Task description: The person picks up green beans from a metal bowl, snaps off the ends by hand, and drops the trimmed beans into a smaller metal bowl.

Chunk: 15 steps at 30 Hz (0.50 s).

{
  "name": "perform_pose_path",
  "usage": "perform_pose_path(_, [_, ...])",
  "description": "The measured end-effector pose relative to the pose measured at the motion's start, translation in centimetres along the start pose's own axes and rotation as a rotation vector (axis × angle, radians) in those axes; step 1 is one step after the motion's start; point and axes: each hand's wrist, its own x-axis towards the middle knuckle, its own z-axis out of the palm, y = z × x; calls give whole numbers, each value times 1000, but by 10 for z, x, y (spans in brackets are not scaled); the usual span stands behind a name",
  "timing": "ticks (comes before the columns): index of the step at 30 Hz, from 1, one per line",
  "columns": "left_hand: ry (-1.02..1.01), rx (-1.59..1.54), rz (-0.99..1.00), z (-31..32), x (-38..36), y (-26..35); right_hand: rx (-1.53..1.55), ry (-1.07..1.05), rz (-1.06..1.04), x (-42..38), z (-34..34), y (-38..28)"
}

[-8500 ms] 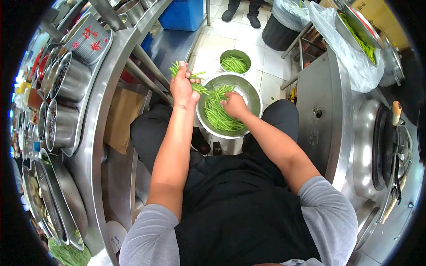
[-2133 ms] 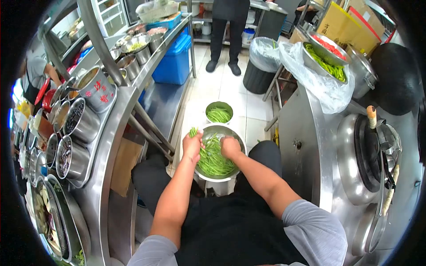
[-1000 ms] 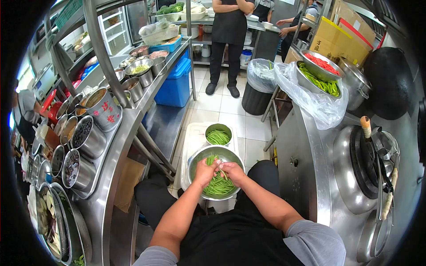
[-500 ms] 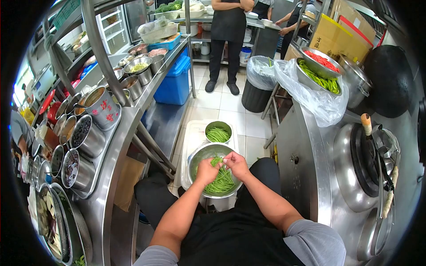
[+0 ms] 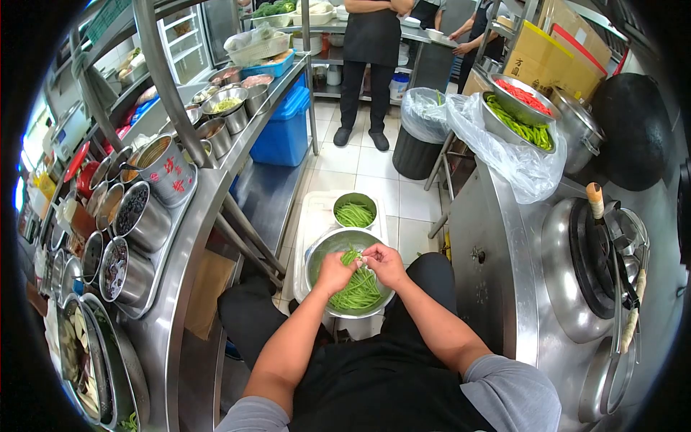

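Observation:
Over a wide metal bowl [image 5: 314,268] between my knees, both hands are close together. My left hand [image 5: 336,272] is closed on a small bunch of green beans [image 5: 350,256], whose ends stick out above the fingers. Beside it, my right hand [image 5: 385,265] has its thumb and fingertips pressed together at the bunch; what they pinch is too small to make out. Many loose green beans [image 5: 356,291] lie in the bowl below. A smaller metal pot [image 5: 354,196] with more beans stands just beyond the bowl, on a white lid or board [image 5: 312,216].
On the left, a steel counter [image 5: 209,205] holds many pots of ingredients. A stove [image 5: 529,288] with a wok lid and ladles is on the right. Ahead are a black bin [image 5: 416,151], a blue tub [image 5: 281,137] and a person [image 5: 371,43] with folded arms.
My hands have shifted slightly, and the bean ends now rise higher above my left fingers. The view has moved a little.

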Motion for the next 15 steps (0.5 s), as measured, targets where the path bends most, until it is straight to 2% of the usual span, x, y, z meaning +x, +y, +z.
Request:
perform_pose_path(5, [28,89,11,-4,-9,17,-57,-10,43,-1,1,0])
perform_pose_path(9, [16,110,17,-2,-8,12,-72,-44,124,0,-2,-2])
perform_pose_path(15, [35,224,86,1,-8,9,-53,-76,130,-2,-4,-4])
